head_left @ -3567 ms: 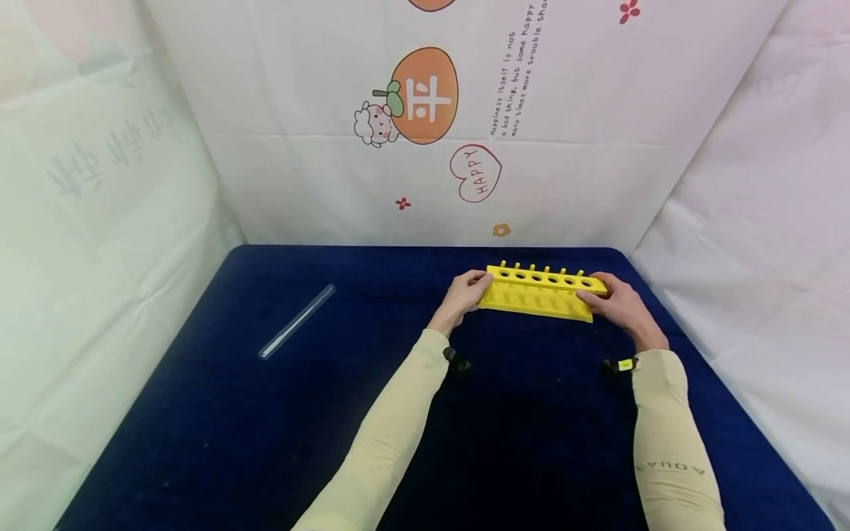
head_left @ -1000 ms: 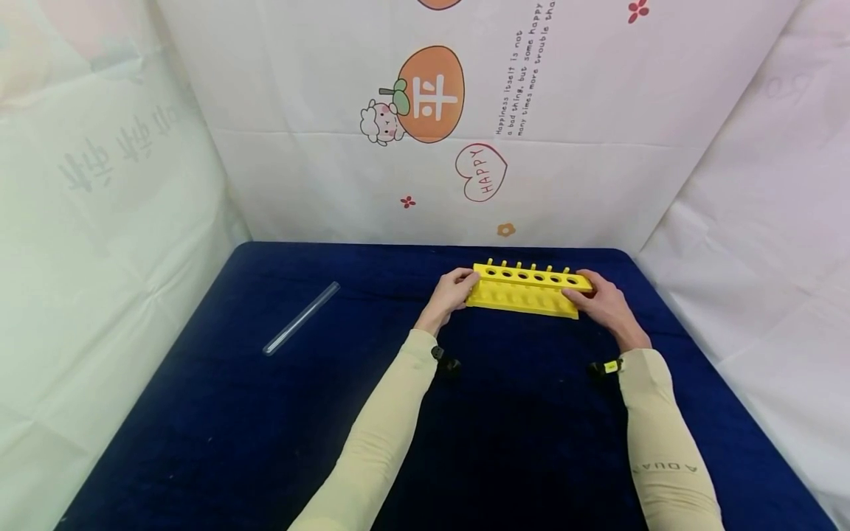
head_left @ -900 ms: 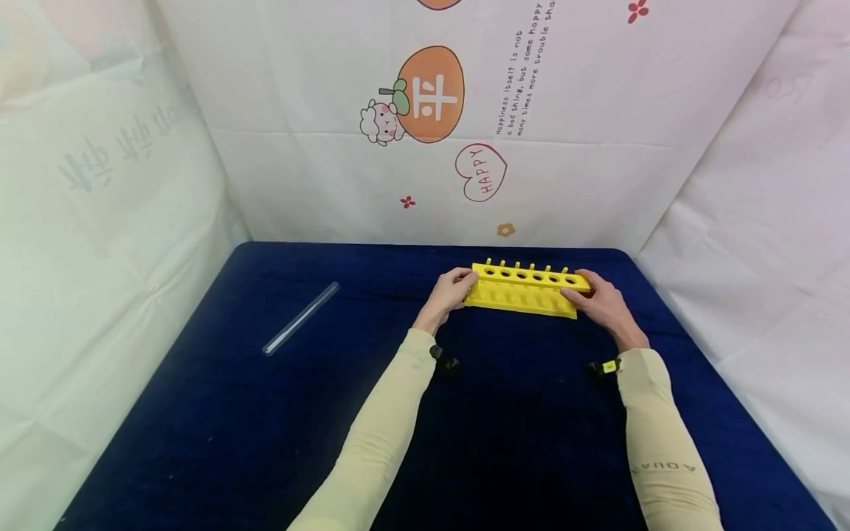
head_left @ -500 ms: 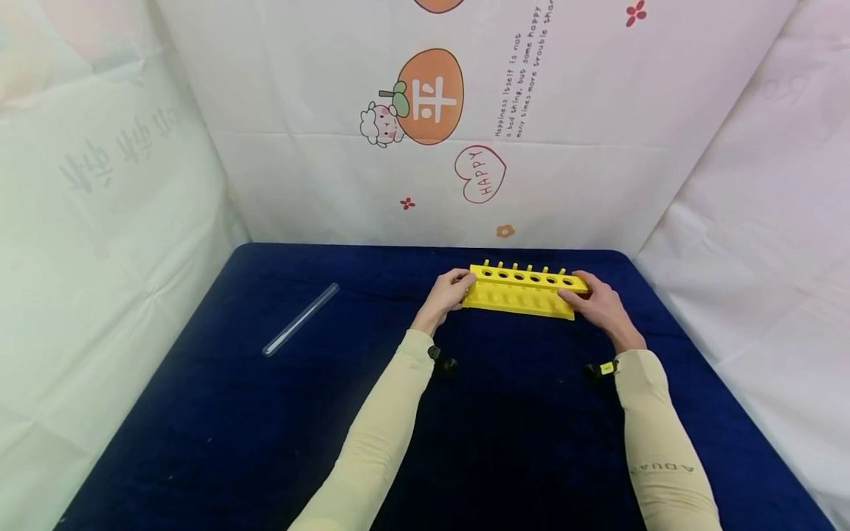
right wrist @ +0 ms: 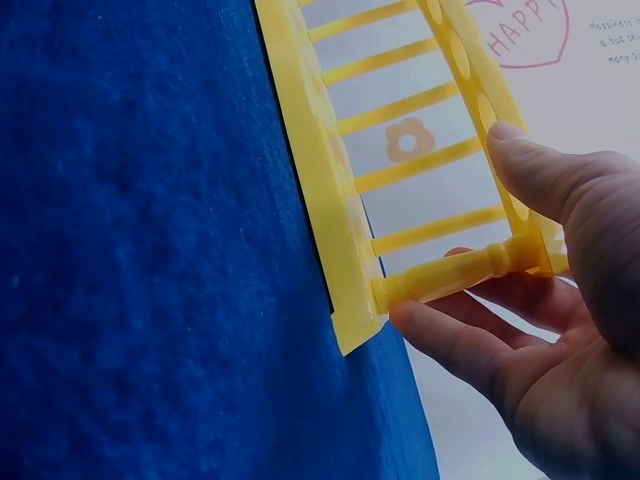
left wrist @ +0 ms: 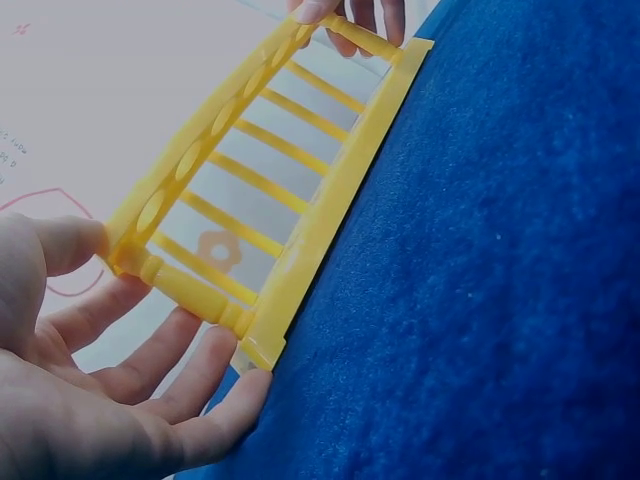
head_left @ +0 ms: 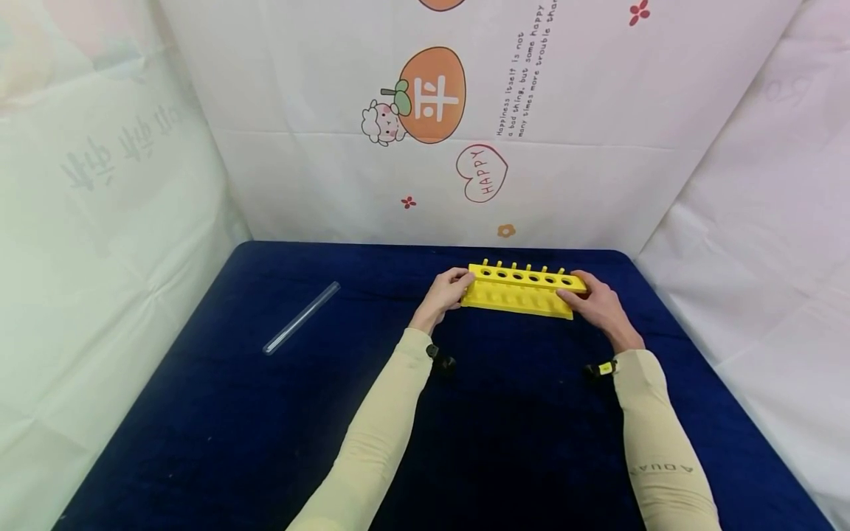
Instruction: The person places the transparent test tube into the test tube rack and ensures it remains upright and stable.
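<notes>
Both hands hold a yellow plastic test tube rack (head_left: pixel 518 297) by its two ends, toward the back right of the table. A row of round holes runs along its top bar, and several thin pegs stand behind them. My left hand (head_left: pixel 446 296) grips the left end; in the left wrist view its thumb lies at the top bar and its fingers (left wrist: pixel 205 360) curl round the end post. My right hand (head_left: pixel 600 304) grips the other end, thumb on the top bar, fingers (right wrist: pixel 450 340) at the end post. No tubes sit in the rack.
A clear glass tube (head_left: pixel 302 318) lies slantwise on the dark blue tablecloth (head_left: pixel 265 428), left of the hands. White printed cloth (head_left: pixel 571 177) hangs behind the table and along both sides.
Compared with the earliest frame, the rack and both hands have shifted slightly left. The grip at both ends is the same, and the glass tube lies where it was.
</notes>
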The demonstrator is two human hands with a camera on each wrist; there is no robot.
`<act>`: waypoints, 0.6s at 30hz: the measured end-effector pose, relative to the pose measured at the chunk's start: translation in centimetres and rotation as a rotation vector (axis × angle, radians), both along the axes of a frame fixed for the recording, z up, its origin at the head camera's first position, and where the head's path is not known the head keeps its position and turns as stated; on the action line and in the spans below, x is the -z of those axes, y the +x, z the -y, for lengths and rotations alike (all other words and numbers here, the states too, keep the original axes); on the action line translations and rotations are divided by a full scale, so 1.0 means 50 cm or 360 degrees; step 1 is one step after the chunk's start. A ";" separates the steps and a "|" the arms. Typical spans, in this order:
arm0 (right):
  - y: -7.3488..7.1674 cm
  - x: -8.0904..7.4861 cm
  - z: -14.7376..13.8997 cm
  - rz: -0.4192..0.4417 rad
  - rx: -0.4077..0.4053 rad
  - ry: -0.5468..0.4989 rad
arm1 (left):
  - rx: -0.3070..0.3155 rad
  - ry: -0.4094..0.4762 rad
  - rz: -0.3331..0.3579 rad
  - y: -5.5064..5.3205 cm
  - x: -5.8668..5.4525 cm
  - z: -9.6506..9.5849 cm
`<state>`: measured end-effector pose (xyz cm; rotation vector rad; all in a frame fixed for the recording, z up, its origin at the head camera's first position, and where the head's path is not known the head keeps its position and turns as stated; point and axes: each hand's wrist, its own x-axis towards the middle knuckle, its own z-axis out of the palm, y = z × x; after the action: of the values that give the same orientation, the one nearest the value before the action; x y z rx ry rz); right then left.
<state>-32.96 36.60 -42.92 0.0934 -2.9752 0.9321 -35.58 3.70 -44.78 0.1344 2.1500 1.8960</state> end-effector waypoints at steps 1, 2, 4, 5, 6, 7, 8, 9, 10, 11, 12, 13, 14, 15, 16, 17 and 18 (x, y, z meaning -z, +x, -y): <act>0.001 -0.001 0.001 0.0001 -0.0001 0.0000 | 0.0000 0.0003 0.0001 0.000 -0.001 0.001; 0.001 -0.001 0.002 0.0003 0.0000 0.0000 | -0.0002 0.0002 0.0002 0.000 -0.001 0.002; 0.002 -0.002 0.004 0.0006 0.0005 0.0003 | -0.0010 0.0003 0.0005 0.001 -0.002 0.004; 0.002 -0.002 0.006 0.0006 0.0006 0.0010 | -0.0012 0.0004 0.0008 0.002 -0.003 0.005; 0.002 -0.002 0.007 0.0004 0.0006 0.0014 | -0.0016 0.0002 0.0009 0.002 -0.003 0.006; 0.003 -0.002 0.009 0.0002 0.0007 0.0017 | -0.0019 0.0004 0.0011 0.002 -0.004 0.007; 0.003 -0.002 0.011 0.0000 0.0006 0.0019 | -0.0020 0.0004 0.0011 0.003 -0.004 0.008; 0.003 -0.002 0.013 -0.0004 0.0006 0.0024 | -0.0020 0.0005 0.0011 0.002 -0.004 0.009; 0.003 -0.002 0.015 -0.0007 0.0005 0.0026 | -0.0019 0.0006 0.0013 0.002 -0.004 0.010; 0.003 -0.001 0.016 -0.0011 0.0008 0.0024 | -0.0019 0.0007 0.0011 0.001 -0.004 0.011; 0.002 -0.001 0.017 -0.0015 0.0010 0.0022 | -0.0020 0.0005 0.0008 0.001 -0.004 0.012; 0.002 -0.001 0.019 -0.0016 0.0011 0.0019 | -0.0019 0.0009 0.0007 0.001 -0.004 0.014; 0.002 -0.001 0.019 -0.0019 0.0012 0.0017 | -0.0017 0.0009 0.0005 0.000 -0.004 0.015; 0.001 0.000 0.020 -0.0019 0.0014 0.0016 | -0.0016 0.0008 0.0003 -0.001 -0.004 0.016; 0.001 0.000 0.021 -0.0019 0.0013 0.0013 | -0.0014 0.0008 0.0002 -0.001 -0.004 0.018; 0.000 0.000 0.022 -0.0022 0.0013 0.0013 | -0.0013 0.0007 -0.0002 -0.001 -0.003 0.019; -0.001 0.000 0.024 -0.0024 0.0013 0.0014 | -0.0011 0.0007 -0.0003 -0.001 -0.003 0.021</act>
<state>-32.99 35.41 -42.94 0.0877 -2.9637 0.9132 -35.62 2.66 -44.65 0.1299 2.1504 1.9055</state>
